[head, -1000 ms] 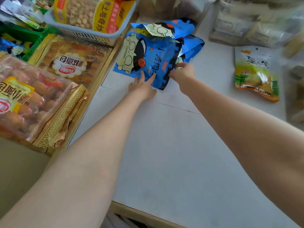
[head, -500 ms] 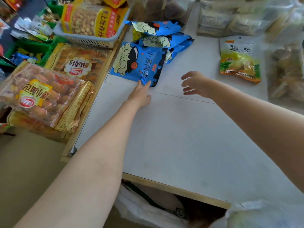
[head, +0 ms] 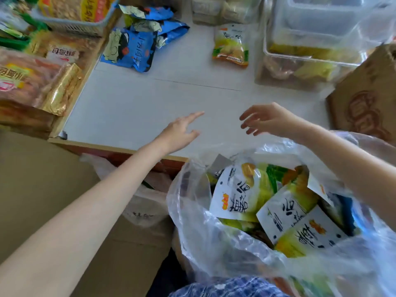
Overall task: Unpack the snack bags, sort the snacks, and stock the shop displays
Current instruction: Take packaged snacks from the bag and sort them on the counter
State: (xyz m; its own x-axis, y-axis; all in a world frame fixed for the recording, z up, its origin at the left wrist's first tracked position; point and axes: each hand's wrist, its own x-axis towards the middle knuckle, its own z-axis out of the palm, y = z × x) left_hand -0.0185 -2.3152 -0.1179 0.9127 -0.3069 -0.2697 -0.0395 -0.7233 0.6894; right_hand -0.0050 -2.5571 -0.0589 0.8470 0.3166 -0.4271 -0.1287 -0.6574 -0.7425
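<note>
From the head camera, both arms reach out over a white bench (head: 132, 108). The left hand (head: 180, 130) is above the near part of the bench with its fingers straight and spread. It holds nothing. The right hand (head: 267, 120) is beside it, a little apart, with its fingers loose and slightly bent. It holds nothing too.

At the far left of the bench lies a pile of blue snack bags (head: 137, 39), one on top of another. A green and yellow snack bag (head: 231, 46) lies flat by itself at the far side, well apart from both hands.

Close to the person, under the right arm, is a big clear plastic bag (head: 192, 211) with its mouth open. Inside it are more green and yellow packs (head: 242, 194), tipped this way and that.

On the left is a shelf with bread packs (head: 25, 78) in clear and gold wrap, and a white basket (head: 70, 26) with a yellow pack in it. At the far right stand clear plastic boxes (head: 310, 39) with food inside, though it is too blurry to say what. A brown cardboard box (head: 368, 97) sits at the right edge.
</note>
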